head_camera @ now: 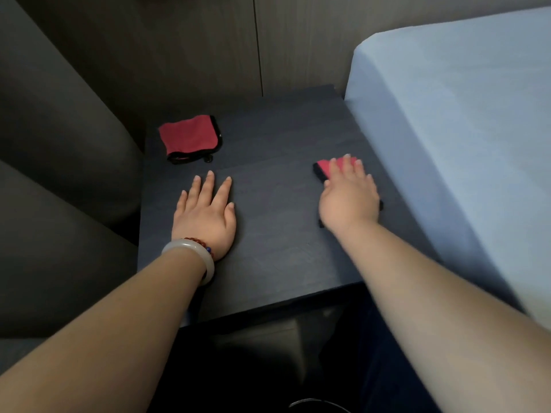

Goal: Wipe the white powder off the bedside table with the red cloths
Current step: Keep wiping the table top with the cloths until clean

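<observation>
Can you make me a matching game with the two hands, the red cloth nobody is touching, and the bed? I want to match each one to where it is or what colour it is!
Things:
1. left hand
2. right hand
3. spare cloth
4. bed

Clues:
A. light blue, right beside the table
B. lying alone near the far left corner
C. flat on the bare dark top, fingers straight
D. pressing down on the second cloth

Right pairs: 1-C, 2-D, 3-B, 4-A
</observation>
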`<action>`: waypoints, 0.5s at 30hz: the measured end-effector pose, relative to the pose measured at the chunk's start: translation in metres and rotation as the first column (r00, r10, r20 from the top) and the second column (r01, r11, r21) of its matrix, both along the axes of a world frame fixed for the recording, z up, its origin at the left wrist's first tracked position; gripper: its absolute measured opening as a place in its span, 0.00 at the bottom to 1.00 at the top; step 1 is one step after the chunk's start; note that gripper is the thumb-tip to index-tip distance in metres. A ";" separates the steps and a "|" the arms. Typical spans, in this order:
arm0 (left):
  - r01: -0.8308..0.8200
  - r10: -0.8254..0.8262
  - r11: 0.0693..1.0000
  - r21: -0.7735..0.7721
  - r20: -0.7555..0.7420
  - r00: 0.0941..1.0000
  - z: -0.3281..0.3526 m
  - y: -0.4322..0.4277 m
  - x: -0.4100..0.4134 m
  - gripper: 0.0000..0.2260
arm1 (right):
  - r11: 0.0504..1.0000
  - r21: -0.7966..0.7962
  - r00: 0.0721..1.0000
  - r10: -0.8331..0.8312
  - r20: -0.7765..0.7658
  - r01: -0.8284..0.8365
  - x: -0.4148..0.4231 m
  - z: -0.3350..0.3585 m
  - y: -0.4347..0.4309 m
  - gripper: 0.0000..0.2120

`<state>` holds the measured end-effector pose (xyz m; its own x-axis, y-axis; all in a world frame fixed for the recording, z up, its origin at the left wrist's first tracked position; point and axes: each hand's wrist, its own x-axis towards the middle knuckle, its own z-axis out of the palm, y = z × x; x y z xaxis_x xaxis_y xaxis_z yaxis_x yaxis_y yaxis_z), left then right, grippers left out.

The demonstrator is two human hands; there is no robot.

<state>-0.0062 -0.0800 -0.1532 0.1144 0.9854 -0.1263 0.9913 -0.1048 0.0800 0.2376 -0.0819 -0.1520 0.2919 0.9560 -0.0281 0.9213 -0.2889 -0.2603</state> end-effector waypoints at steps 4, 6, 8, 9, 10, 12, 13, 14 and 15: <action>-0.016 0.016 1.000 -0.013 0.005 1.000 0.003 -0.003 0.004 0.24 | 0.949 0.061 0.950 0.311 -0.037 -0.308 -0.069 -0.006 -0.044 0.25; -0.023 0.023 0.999 -0.035 0.006 1.000 0.004 -0.004 0.004 0.24 | 0.937 0.060 0.938 0.346 -0.028 -0.344 -0.051 -0.005 -0.044 0.25; -0.035 0.035 0.998 -0.058 0.004 0.999 0.005 -0.008 0.005 0.25 | 0.975 0.043 0.975 0.220 0.009 -0.220 -0.007 -0.008 -0.027 0.24; -0.040 0.040 0.997 -0.067 0.001 0.999 0.005 -0.011 0.006 0.25 | 0.991 0.019 0.991 0.128 0.023 -0.129 0.017 -0.006 -0.017 0.24; -0.045 0.045 0.996 -0.071 -0.003 0.999 0.005 -0.014 0.007 0.25 | 0.999 -0.002 0.999 0.040 0.026 -0.039 0.036 -0.005 -0.011 0.24; -0.056 0.055 0.995 -0.077 -0.017 0.998 0.004 -0.019 0.009 0.25 | 0.998 0.000 0.998 -0.056 0.025 0.056 0.040 -0.002 -0.011 0.25; -0.061 0.059 0.995 -0.076 -0.024 0.998 0.003 -0.020 0.011 0.26 | 0.998 0.016 0.998 -0.056 0.020 0.056 0.026 -0.002 -0.017 0.25; -0.066 0.065 0.995 -0.069 -0.027 0.998 0.003 -0.021 0.013 0.26 | 0.999 0.028 1.000 -0.017 0.004 0.017 0.006 -0.002 -0.026 0.25; -0.071 0.069 0.996 -0.059 -0.029 0.997 0.002 -0.022 0.014 0.26 | 0.997 0.049 0.998 0.055 -0.016 -0.054 -0.016 -0.002 -0.039 0.26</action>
<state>0.0079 -0.1021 -0.1516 0.0410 0.9814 -0.1875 0.9979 -0.0308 0.0572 0.2214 -0.1205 -0.1539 0.2389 0.9709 0.0144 0.9306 -0.2247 -0.2890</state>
